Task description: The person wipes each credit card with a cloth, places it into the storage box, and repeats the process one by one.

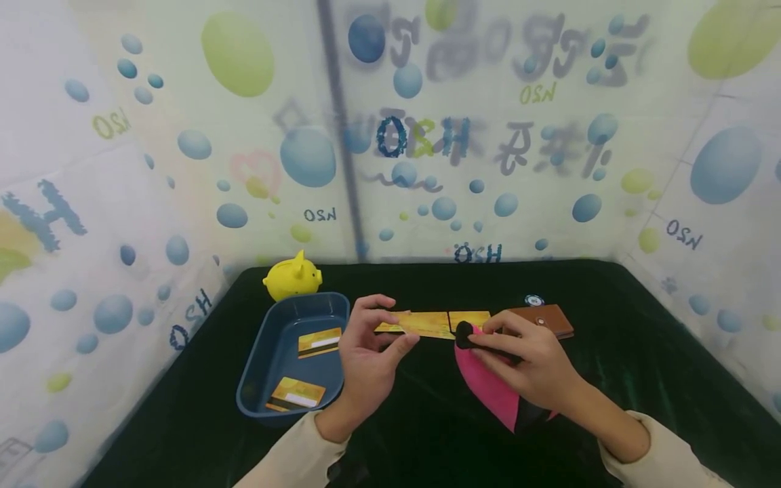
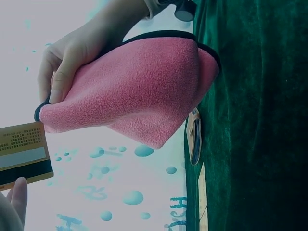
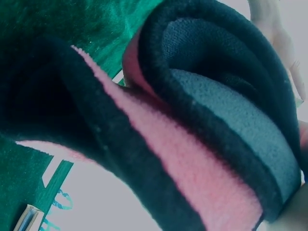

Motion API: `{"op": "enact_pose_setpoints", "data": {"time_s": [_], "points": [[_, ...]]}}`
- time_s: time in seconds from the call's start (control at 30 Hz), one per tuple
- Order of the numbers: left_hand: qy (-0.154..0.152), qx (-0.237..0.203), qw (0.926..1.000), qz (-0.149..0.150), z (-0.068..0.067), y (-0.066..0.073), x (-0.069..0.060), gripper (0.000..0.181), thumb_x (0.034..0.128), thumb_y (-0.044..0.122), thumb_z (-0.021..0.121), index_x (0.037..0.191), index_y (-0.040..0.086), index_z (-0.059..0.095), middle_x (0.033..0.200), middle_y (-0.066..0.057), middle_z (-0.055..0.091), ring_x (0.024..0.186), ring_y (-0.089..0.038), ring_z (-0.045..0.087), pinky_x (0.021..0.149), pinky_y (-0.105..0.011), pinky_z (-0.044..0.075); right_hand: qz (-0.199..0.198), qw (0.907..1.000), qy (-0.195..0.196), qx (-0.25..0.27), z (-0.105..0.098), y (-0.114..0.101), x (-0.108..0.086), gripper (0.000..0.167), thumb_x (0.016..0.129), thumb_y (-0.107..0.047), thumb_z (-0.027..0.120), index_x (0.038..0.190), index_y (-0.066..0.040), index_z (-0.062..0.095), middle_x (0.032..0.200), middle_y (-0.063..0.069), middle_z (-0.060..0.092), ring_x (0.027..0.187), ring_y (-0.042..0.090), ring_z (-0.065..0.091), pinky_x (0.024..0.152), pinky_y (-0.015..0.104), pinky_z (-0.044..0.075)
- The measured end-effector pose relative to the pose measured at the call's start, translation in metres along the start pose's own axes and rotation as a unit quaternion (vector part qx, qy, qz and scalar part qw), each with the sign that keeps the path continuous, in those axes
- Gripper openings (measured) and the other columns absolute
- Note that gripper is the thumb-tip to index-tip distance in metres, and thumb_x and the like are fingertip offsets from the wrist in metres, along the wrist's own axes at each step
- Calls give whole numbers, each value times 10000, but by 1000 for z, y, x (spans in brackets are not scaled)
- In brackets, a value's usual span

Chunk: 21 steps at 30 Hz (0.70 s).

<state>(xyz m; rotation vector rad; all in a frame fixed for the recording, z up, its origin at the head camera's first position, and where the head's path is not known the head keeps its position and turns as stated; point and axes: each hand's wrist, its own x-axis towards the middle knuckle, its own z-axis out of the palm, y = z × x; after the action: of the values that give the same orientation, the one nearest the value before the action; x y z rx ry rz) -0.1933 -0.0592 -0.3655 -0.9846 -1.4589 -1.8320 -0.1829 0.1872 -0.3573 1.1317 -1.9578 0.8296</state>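
Note:
My left hand (image 1: 373, 352) pinches a gold bank card (image 2: 24, 154) by its edges between thumb and fingers; its face with the black stripe shows in the left wrist view. My right hand (image 1: 533, 356) grips a corner of a pink cloth (image 1: 488, 386) with black edging. The cloth hangs down in folds, its dark grey reverse (image 3: 231, 106) showing in the right wrist view. Cloth corner and card are close together; whether they touch I cannot tell. Behind the hands, gold cards (image 1: 470, 318) lie in a row on the dark green tabletop.
Left of my hands stands a blue tray (image 1: 253, 366) holding two gold cards (image 1: 295, 394). A yellow piggy bank (image 1: 293, 276) stands behind the tray. On the right lie a brown wallet (image 1: 552, 317) and a poker chip (image 1: 533, 299). Printed curtains surround the table.

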Motion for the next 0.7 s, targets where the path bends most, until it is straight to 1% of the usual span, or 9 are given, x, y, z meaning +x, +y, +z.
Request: {"op": "enact_pose_setpoints", "data": {"time_s": [0.07, 0.13, 0.23, 0.43, 0.53, 0.7], "points": [[35, 97, 9999, -50, 0, 0, 0, 307, 892, 131, 747, 969, -91, 549, 1132, -116, 516, 961, -190, 664, 729, -312, 607, 21, 10000, 36, 28, 0, 0, 0, 336, 974, -362, 628, 1005, -62, 777, 940, 42, 629, 654, 49, 455, 545, 87, 353], [52, 165, 9998, -64, -1, 0, 0, 291, 892, 122, 748, 961, -87, 559, 1089, -163, 527, 921, -170, 655, 714, -302, 607, 25, 10000, 74, 55, 0, 0, 0, 333, 973, -359, 631, 999, -61, 777, 939, 42, 629, 662, 52, 462, 546, 88, 359], [29, 245, 9997, -64, -1, -1, 0, 263, 891, 100, 745, 950, -85, 567, 1029, -203, 543, 887, -155, 655, 693, -291, 607, 8, 9998, 163, 102, 0, 0, 0, 323, 971, -347, 639, 993, -55, 775, 932, 48, 629, 656, 64, 460, 539, 97, 360], [-65, 528, 9985, -122, -3, 0, 0, 202, 888, 75, 742, 924, -53, 589, 956, -186, 603, 835, -122, 658, 652, -285, 603, 3, 9995, 280, 136, 0, -1, 1, 324, 968, -345, 646, 993, -47, 772, 920, 51, 628, 650, 79, 457, 521, 130, 360], [-131, 527, 9984, -134, -3, 0, 0, 181, 889, 63, 736, 912, -46, 593, 935, -192, 615, 827, -106, 660, 666, -282, 603, -26, 9992, 378, 161, 1, 1, 1, 331, 965, -350, 649, 989, -44, 773, 921, 56, 633, 654, 72, 456, 523, 122, 353], [-320, 324, 9988, -171, -3, -1, -1, 139, 890, 8, 714, 906, -55, 591, 916, -188, 616, 781, -138, 662, 703, -259, 597, -114, 9979, 604, 213, 1, 4, 1, 367, 966, -356, 647, 970, -9, 767, 908, 82, 634, 674, 94, 480, 516, 140, 367]]}}
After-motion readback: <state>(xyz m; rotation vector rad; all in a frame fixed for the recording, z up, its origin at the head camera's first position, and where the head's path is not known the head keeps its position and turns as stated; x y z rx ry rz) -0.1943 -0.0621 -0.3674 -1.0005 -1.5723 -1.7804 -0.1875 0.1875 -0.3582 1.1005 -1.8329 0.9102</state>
